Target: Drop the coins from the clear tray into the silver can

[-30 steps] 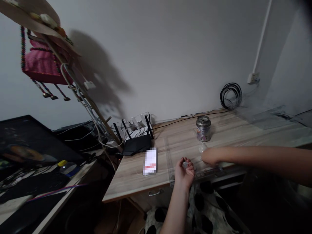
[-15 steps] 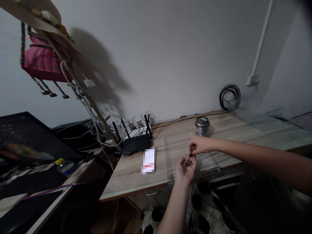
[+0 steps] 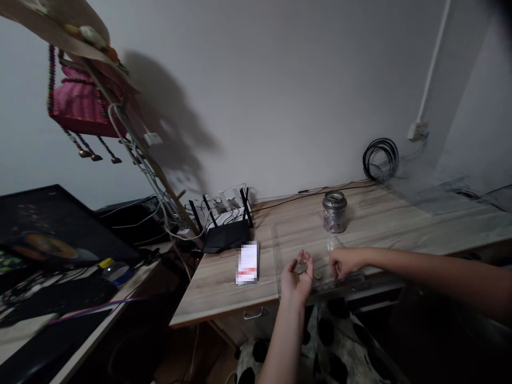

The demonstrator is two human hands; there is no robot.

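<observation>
My left hand (image 3: 296, 280) is palm up near the table's front edge, its fingers curled around several coins (image 3: 301, 268). To its right, my right hand (image 3: 344, 262) points down with its fingers closed, low over the table; whatever they may hold is hidden. Between the two hands a coin (image 3: 318, 276) appears to lie on the clear plastic sheet (image 3: 276, 250). Behind my right hand a round metal tin (image 3: 335, 218) stands upright, with printed sides and a dark slot in its lid.
A phone-like slab with a blurred face (image 3: 247, 263) lies left of my hands. Behind it sits a black router (image 3: 226, 236) with antennas and cables. Coiled black cable (image 3: 380, 160) leans on the wall. A monitor (image 3: 60, 229) and a yellow-capped bottle (image 3: 115, 271) occupy the left desk.
My right hand has moved away from the left palm, to the right and down toward the table. The left hand has shifted slightly left, still with coins. More of the tin shows.
</observation>
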